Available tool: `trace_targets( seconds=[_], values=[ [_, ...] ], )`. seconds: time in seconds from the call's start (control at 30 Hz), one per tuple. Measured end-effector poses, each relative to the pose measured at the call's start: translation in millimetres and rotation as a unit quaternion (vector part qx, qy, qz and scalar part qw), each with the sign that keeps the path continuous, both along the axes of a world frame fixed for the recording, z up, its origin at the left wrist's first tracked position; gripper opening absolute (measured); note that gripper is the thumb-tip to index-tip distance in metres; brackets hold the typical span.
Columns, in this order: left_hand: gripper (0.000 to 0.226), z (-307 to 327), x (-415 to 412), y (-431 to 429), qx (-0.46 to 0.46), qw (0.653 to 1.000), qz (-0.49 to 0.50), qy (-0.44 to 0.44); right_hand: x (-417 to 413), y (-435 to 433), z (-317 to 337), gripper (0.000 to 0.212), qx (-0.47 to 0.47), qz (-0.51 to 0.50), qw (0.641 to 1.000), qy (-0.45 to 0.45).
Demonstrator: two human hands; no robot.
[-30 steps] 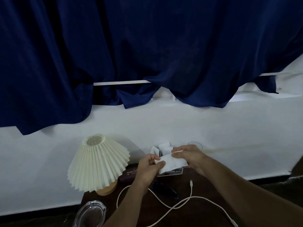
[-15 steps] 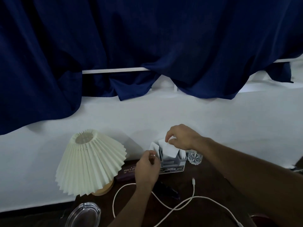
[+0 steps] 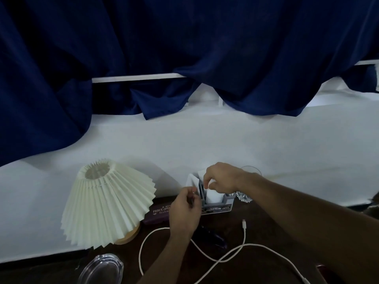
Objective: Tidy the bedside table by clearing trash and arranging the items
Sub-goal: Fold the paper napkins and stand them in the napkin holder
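- Nearest, at 7 o'clock of the view, a clear glass dish (image 3: 101,269) sits on the dark wooden worktop (image 3: 258,224), partly cut off by the lower edge.
- A white cable (image 3: 244,232) loops loosely over the worktop from 6 toward 5 o'clock. Its free plug points to 12 o'clock and touches nothing.
- A dark glossy object (image 3: 213,237), too dim to identify, lies at 4 o'clock of the left wrist, just beside the cable.
- The left hand (image 3: 184,212) is at 9 o'clock of the holder, fingers curled, with thumb and fingertips drawn together. Something thin and dark shows between them, but I cannot tell whether this grip holds anything.
- At 9 o'clock of that hand stands a lamp (image 3: 106,203) with a cream pleated shade on a pale wooden base.
- A maroon case (image 3: 158,214) with gold lettering lies between the lamp base and the left hand, partly hidden by both.
- A grey holder (image 3: 217,207) stands at the back of the worktop, near the wall.
- The right hand (image 3: 222,178) reaches in from 4 o'clock and bends down over the holder. Its grip is closed narrow, thumb and fingertips pinching the top of the white paper (image 3: 213,196).
- The white paper stands upright in a slot of the holder, at 3 o'clock of another white sheet.
- A cut-glass tumbler (image 3: 244,196) stands just at 3 o'clock of the holder, partly behind the right wrist.
- Behind everything is a white wall (image 3: 205,144), and at 12 o'clock a navy curtain (image 3: 184,48) hangs in folds.
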State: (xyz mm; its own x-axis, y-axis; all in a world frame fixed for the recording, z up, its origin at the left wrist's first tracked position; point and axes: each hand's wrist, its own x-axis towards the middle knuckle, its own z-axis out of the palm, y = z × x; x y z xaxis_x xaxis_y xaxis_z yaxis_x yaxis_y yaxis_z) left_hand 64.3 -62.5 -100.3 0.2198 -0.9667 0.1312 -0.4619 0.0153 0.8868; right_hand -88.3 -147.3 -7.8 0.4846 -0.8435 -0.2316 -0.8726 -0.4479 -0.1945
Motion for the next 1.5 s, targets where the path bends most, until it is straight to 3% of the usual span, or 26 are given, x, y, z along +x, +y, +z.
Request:
trace_targets(
  seconds=[0.47, 0.67, 1.03, 1.33, 1.5],
  values=[
    [0.011, -1.2, 2.7, 2.3, -0.024, 0.999, 0.001, 0.024, 6.6, 4.8, -23.3, 0.023, -0.047, 0.080, 0.990, 0.107],
    [0.013, 0.9, 6.7, 7.3, -0.018, 0.999, 0.008, 0.026, -1.9, 7.2, -11.1, 0.043, -0.075, 0.050, 0.995, 0.038],
    [0.019, 26.0, 12.6, 24.5, 0.014, 1.000, 0.016, -0.009, -15.7, 27.9, 5.0, 0.055, -0.130, 0.007, 0.992, 0.001],
    [0.030, 57.5, 16.9, 52.3, 0.106, 0.991, 0.025, -0.080, -30.9, 59.9, 37.4, 0.035, -0.154, -0.120, 0.976, -0.095],
    [0.029, 70.3, 14.8, 78.7, 0.136, 0.984, 0.003, -0.115, -10.4, 97.5, 33.3, 0.025, -0.138, -0.129, 0.979, -0.072]
  ],
)
